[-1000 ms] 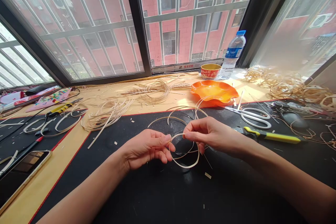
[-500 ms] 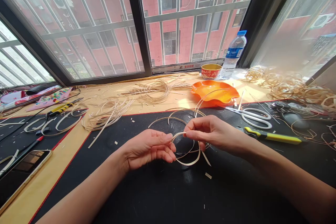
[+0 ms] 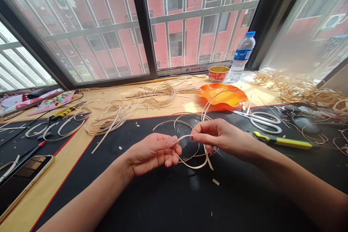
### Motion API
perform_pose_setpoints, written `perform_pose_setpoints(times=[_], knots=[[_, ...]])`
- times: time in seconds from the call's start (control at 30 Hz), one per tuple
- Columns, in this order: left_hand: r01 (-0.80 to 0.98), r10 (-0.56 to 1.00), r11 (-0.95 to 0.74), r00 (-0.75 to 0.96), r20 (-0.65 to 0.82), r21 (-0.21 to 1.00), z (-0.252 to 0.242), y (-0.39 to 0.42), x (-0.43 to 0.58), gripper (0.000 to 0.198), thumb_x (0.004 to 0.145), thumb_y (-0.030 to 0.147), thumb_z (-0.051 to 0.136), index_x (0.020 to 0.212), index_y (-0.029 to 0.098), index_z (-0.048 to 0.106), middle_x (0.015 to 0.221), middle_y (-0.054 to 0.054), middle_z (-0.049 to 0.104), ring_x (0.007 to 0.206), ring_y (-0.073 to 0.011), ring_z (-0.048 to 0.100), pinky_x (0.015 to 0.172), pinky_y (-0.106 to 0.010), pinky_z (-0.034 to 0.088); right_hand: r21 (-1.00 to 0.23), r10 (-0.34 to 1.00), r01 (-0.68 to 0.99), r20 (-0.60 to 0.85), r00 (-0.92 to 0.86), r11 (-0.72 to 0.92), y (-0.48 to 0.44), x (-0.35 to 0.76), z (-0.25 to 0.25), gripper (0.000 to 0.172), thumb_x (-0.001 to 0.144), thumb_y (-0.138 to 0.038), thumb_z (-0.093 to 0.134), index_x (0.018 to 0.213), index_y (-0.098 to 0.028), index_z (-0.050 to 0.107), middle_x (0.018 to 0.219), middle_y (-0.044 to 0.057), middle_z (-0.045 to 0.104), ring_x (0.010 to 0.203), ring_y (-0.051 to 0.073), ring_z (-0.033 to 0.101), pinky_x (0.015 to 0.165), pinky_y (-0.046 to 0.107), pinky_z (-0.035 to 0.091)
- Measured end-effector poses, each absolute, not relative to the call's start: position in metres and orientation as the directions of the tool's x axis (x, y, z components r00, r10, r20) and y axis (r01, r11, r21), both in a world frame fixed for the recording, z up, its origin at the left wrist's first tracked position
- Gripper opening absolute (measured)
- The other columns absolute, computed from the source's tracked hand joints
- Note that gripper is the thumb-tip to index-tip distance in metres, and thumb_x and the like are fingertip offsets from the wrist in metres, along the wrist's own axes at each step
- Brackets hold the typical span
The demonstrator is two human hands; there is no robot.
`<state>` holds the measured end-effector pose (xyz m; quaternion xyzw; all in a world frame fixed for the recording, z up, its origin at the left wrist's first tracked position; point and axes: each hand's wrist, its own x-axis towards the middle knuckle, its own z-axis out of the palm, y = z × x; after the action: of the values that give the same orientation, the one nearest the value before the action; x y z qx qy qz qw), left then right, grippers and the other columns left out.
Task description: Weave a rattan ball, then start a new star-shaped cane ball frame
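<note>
Position of items on the pale yellow table (image 3: 65, 159): a flat black mat (image 3: 168, 203) occupies the near centre. Over it, a thin pale looped strip (image 3: 194, 168) spans between the left hand (image 3: 156, 150) and the right hand (image 3: 217, 134). A bundle of flat pale strips (image 3: 110, 117) lies across the mat's far left corner. Behind the mat rests an orange wavy-rimmed dish (image 3: 231, 95); behind that, a red round tin (image 3: 218, 75), with a clear blue-capped plastic bottle (image 3: 241, 56) to its right. White-handled scissors (image 3: 265, 130) lie right of the right hand, a yellow-and-black cutter (image 3: 285, 141) before them
</note>
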<state>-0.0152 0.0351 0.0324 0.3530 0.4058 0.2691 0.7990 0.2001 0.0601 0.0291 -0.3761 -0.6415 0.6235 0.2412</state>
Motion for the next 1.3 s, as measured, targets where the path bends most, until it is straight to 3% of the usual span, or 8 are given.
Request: perform_pose_setpoints(times=[0.23, 0.53, 0.7, 0.87, 1.1, 1.3], knots=[[-0.196, 0.769, 0.549, 0.499, -0.400, 0.812, 0.031, 0.035, -0.017, 0.020, 0.074, 0.026, 0.076, 0.073, 0.007, 0.068, 0.067, -0.006, 0.065, 0.051, -0.0043, 0.056, 0.050, -0.010, 0.047, -0.979, 0.796, 0.200, -0.158, -0.584, -0.047, 0.063, 0.202, 0.028, 0.035, 0.072, -0.048, 0.070, 0.074, -0.015, 0.056, 0.056, -0.006, 0.051, 0.051, 0.007, 0.049, 0.053, 0.021, 0.036], [-0.358, 0.841, 0.476, 0.451, -0.297, 0.803, 0.044, 0.031, -0.011, 0.014, 0.081, 0.011, 0.065, 0.070, 0.004, 0.066, 0.068, -0.005, 0.065, 0.038, 0.0005, 0.046, 0.038, -0.007, 0.042, -0.988, 0.780, 0.145, -0.137, -0.610, -0.060, 0.060, 0.203, 0.032, 0.035, 0.076, -0.051, 0.065, 0.075, -0.017, 0.055, 0.057, -0.005, 0.053, 0.057, 0.010, 0.058, 0.060, 0.023, 0.043], [-0.346, 0.824, 0.518, 0.448, -0.348, 0.782, 0.043, 0.032, -0.012, 0.014, 0.081, 0.007, 0.063, 0.067, 0.006, 0.064, 0.067, -0.004, 0.064, 0.037, 0.0013, 0.045, 0.035, -0.006, 0.038, -0.991, 0.778, 0.119, -0.119, -0.617, -0.058, 0.060, 0.204, 0.031, 0.035, 0.078, -0.051, 0.064, 0.078, -0.016, 0.056, 0.059, -0.005, 0.052, 0.057, 0.010, 0.059, 0.060, 0.023, 0.046], [-0.298, 0.793, 0.542, 0.493, -0.359, 0.786, 0.039, 0.032, -0.014, 0.010, 0.080, 0.016, 0.069, 0.082, 0.006, 0.069, 0.072, -0.005, 0.064, 0.047, -0.0033, 0.055, 0.037, -0.008, 0.040, -0.994, 0.784, 0.071, -0.108, -0.612, -0.082, 0.059, 0.202, 0.030, 0.036, 0.076, -0.049, 0.066, 0.079, -0.016, 0.056, 0.064, -0.004, 0.050, 0.056, 0.009, 0.057, 0.058, 0.022, 0.046], [-0.290, 0.816, 0.509, 0.461, -0.348, 0.810, 0.038, 0.032, -0.014, 0.014, 0.074, 0.018, 0.075, 0.076, 0.006, 0.069, 0.067, -0.003, 0.061, 0.042, -0.0003, 0.048, 0.036, -0.007, 0.035, -0.994, 0.773, 0.050, -0.110, -0.625, -0.101, 0.059, 0.201, 0.031, 0.033, 0.077, -0.046, 0.067, 0.084, -0.016, 0.058, 0.066, -0.005, 0.052, 0.056, 0.008, 0.059, 0.057, 0.020, 0.044], [-0.256, 0.829, 0.488, 0.434, -0.352, 0.834, 0.036, 0.033, -0.013, 0.012, 0.073, 0.019, 0.076, 0.076, 0.009, 0.070, 0.068, -0.002, 0.060, 0.048, -0.0034, 0.052, 0.038, -0.010, 0.037, -0.992, 0.746, 0.049, -0.122, -0.655, -0.119, 0.060, 0.204, 0.030, 0.031, 0.079, -0.044, 0.065, 0.092, -0.016, 0.060, 0.071, -0.004, 0.055, 0.058, 0.008, 0.059, 0.058, 0.020, 0.045]])
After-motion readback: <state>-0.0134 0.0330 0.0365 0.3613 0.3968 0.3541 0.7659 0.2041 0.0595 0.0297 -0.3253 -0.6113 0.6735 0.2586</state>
